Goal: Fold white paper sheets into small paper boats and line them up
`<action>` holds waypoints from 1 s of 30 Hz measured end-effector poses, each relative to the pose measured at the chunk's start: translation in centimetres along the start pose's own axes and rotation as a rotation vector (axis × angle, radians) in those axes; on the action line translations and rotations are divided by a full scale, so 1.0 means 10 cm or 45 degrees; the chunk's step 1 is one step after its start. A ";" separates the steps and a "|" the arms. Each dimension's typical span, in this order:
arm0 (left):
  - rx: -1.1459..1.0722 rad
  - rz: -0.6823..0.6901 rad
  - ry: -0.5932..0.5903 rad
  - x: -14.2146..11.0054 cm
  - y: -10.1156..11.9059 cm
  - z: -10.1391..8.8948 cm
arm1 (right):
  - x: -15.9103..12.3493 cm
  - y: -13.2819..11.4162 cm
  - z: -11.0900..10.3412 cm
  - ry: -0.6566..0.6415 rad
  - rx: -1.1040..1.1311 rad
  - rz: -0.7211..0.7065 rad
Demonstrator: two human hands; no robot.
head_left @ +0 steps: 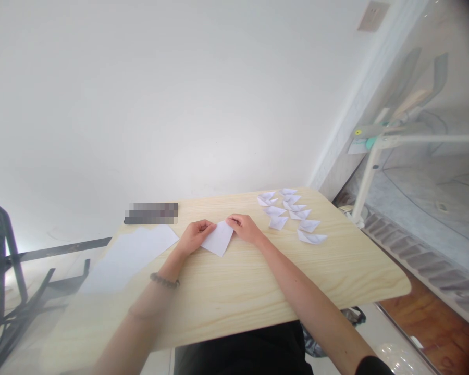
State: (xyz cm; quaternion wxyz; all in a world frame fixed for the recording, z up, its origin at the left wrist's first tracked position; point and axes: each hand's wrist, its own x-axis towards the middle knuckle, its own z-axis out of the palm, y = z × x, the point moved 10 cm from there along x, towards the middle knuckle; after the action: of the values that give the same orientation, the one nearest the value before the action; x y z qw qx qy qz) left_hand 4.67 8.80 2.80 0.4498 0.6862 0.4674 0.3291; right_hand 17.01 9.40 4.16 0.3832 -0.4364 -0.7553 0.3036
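Note:
A small folded sheet of white paper (pixel 219 240) is held between my two hands, just above or on the wooden table. My left hand (pixel 196 235), with a dark beaded bracelet on its wrist, pinches the paper's left corner. At the upper right edge, the fingers of my right hand (pixel 243 227) are closed on the same paper. Several folded white paper boats (pixel 278 223) stand in rough rows to the right of my right hand. Loose white sheets (pixel 131 255) lie overlapping to the left of my left hand.
The light wooden table (pixel 234 307) stands against a white wall. A dark, pixelated object (pixel 150 214) lies at its back left. Beyond the right side is a white metal frame (pixel 369 182); a black chair (pixel 3 260) is at far left.

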 end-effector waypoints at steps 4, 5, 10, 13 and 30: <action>-0.076 0.000 0.044 0.02 -0.05 -0.04 | 0.01 0.04 0.00 -0.003 0.043 0.024; -0.069 0.000 0.055 0.03 -0.06 -0.05 | 0.01 0.05 0.00 -0.001 0.055 0.035; -0.004 0.051 0.111 0.03 -0.03 -0.11 | 0.01 0.08 -0.03 0.024 0.089 0.061; -0.006 0.026 0.116 0.03 -0.04 -0.12 | 0.01 0.10 -0.03 0.033 0.091 0.074; 0.050 0.001 0.125 0.03 -0.03 -0.12 | 0.00 0.08 -0.05 0.054 0.035 0.082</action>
State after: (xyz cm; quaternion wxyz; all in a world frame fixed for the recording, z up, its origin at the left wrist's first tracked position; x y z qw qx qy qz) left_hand 3.57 9.48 2.96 0.4125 0.6783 0.4949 0.3532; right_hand 17.76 9.83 3.81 0.3951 -0.4614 -0.7285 0.3168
